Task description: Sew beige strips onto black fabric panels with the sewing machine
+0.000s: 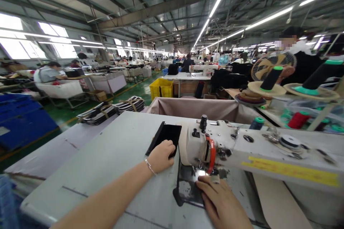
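A white sewing machine [193,146] stands on a pale table [113,157], its head at the centre and its arm running right. My left hand [161,155], with a bracelet at the wrist, has its fingers curled on the near edge of a black fabric piece [168,134] left of the machine head. My right hand [221,198] rests by the needle area, its fingertips at the metal plate [188,188] below the orange-red guard [211,154]. Its fingers lie extended and close together; nothing shows in them.
Behind the machine is a cloth-lined bin [193,107]. Bundled striped pieces [129,105] lie back left, near blue crates [24,120]. Thread cones [271,78] and a fan [271,66] stand at right, by a person [306,57]. A yellow crate [161,88] sits beyond.
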`<state>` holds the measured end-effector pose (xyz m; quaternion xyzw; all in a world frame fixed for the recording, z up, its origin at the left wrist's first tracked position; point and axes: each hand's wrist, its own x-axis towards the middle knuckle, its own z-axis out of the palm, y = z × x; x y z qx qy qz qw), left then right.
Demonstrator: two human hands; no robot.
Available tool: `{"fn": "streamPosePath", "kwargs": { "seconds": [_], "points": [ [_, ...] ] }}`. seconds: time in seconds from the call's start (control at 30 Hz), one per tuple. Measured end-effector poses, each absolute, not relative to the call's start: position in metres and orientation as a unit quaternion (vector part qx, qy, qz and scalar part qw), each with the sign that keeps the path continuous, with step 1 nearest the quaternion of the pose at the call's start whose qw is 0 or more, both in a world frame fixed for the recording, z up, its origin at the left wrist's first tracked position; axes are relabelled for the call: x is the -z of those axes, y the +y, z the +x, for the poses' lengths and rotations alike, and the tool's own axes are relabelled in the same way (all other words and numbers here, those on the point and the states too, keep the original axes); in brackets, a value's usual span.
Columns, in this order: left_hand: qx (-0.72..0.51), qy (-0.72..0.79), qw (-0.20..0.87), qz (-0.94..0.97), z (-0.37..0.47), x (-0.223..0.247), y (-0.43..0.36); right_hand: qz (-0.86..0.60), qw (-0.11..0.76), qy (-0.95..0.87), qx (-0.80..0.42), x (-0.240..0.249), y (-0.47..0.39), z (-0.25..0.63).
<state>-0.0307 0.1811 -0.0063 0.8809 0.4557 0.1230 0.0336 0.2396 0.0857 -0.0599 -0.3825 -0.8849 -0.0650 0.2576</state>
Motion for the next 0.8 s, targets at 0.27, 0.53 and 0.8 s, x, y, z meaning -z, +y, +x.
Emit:
{"fn": "streamPosePath", "kwargs": {
  "seconds": [0.27, 0.53, 0.8],
  "points": [
    [-0.180, 0.511, 0.041, 0.839, -0.072, 0.011, 0.102, -0.408, 0.255, -0.876, 0.009, 0.050, 0.088, 0.176],
    [-0.331, 0.592, -0.028, 0.734, -0.114, 0.004, 0.083, -0.473, 0.261, -0.840, -0.038, 0.031, 0.078, 0.106],
    [-0.169, 0.501, 0.068, 0.846, -0.109, 0.001, 0.056, -0.281, 0.314, -0.904, -0.071, 0.074, 0.034, 0.088]
  ]
}}
